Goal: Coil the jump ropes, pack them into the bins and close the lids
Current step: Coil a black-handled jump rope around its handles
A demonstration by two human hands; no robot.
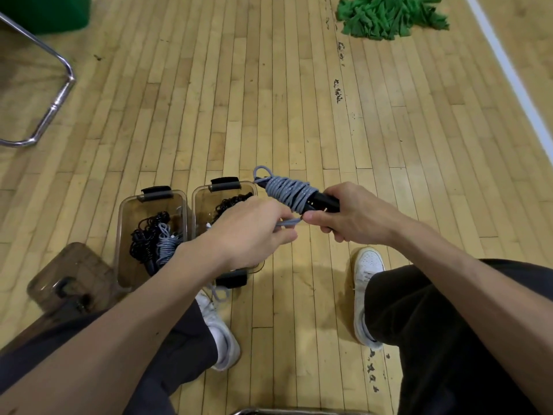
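1. Head view, and we've got the grey jump rope [288, 191] just right of centre, wound in tight turns round its black handles [324, 202] and held up over the wooden floor [269, 100].
2. Our right hand [353, 217], at 3 o'clock from the bundle, has its fingers wrapped firmly round the handle end.
3. Our left hand [254, 232], at 7 o'clock from the bundle, pinches the rope's loose grey tail. The two hands sit close together, almost meeting at the thumbs.
4. Under the left hand, two clear bins stand side by side on the floor, both with their lids off.
5. We see a black jump rope [146, 235] and a grey coil [166, 247] in the left bin [119, 229]. The right bin [196, 211] holds another black rope [230, 205], partly hidden by our hand.
6. Down at 8 o'clock a clear lid [68, 280] lies beside the left bin.
7. Far out at 1 o'clock there's a green cloth pile [389, 16], and at 10 o'clock a chrome chair frame [57, 94].
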